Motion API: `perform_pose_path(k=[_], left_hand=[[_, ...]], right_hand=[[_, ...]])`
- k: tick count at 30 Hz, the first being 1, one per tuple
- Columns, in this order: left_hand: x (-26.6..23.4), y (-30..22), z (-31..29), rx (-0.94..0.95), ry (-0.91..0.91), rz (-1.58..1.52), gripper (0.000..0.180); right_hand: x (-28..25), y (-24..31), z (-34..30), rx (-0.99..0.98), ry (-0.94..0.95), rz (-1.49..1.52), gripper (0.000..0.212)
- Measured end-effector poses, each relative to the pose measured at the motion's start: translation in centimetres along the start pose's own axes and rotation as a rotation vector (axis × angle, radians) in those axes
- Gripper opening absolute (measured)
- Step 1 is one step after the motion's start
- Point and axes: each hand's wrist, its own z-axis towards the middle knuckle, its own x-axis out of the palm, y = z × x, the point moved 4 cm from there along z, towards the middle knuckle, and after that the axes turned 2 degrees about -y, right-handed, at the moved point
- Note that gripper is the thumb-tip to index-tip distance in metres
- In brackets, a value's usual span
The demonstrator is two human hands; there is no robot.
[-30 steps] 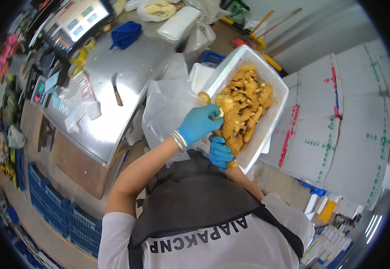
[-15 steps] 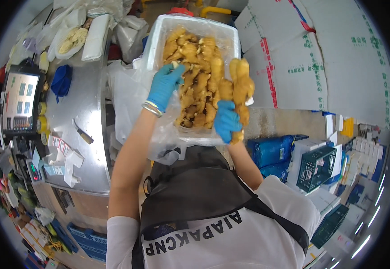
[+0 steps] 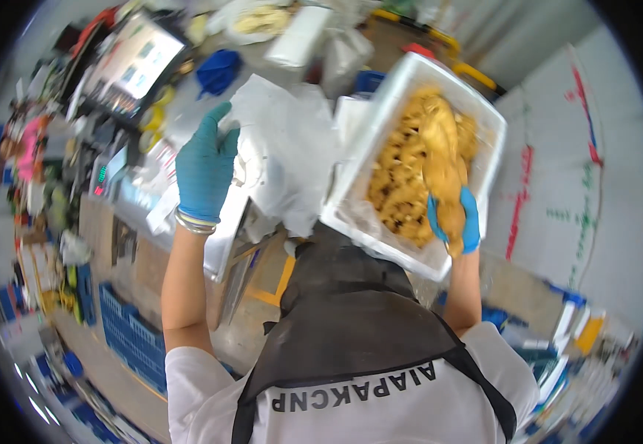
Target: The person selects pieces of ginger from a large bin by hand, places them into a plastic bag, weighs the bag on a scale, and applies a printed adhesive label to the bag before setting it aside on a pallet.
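Note:
A large branching ginger root [image 3: 442,148] rests in my right hand [image 3: 456,222], whose blue-gloved fingers close round its lower end. It is held over a white foam box [image 3: 403,250] filled with more ginger [image 3: 399,177]. To the left, my left hand [image 3: 207,170], also in a blue glove, is raised above the metal bench [image 3: 221,255]. Its fingers point away from me, the thumb stands apart, and nothing shows between them. Thin clear plastic film [image 3: 295,148] hangs between the bench and the box, just right of this hand.
A lit touchscreen [image 3: 138,59] stands at the bench's far left, with a blue cloth-like bundle [image 3: 218,72] near it. Stacked white cartons [image 3: 543,177] rise on the right. A blue crate [image 3: 130,333] lies on the floor at lower left.
My left hand has left the ginger box and swung left over the bench, releasing the small pale piece it pinched. My right hand still grips the ginger root. The view has turned left.

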Motion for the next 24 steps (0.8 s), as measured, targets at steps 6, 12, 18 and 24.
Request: perform_pose_path(k=[6,12,18,24], left_hand=[[-6.7,6.9,-6.4,-0.185,-0.313,0.127,0.021],[-7.8,11.6,-19.3,-0.414,-0.298,0.436,0.014],[-1.9,12.3,-31.8,-0.544,-0.209,0.074,0.019],[-0.5,21.1,-31.6,-0.713,-0.343,-0.09,0.014]], right_hand=[[12.1,-11.4,1.5,0.813,0.445,-0.361,0.051],[16.7,-24.2,3.5,1.166,0.356,-0.598,0.045],[17.4,-37.3,10.8,0.875,0.322,-0.567,0.041],[17.3,-53.5,14.6,0.516,0.262,-0.522,0.033]])
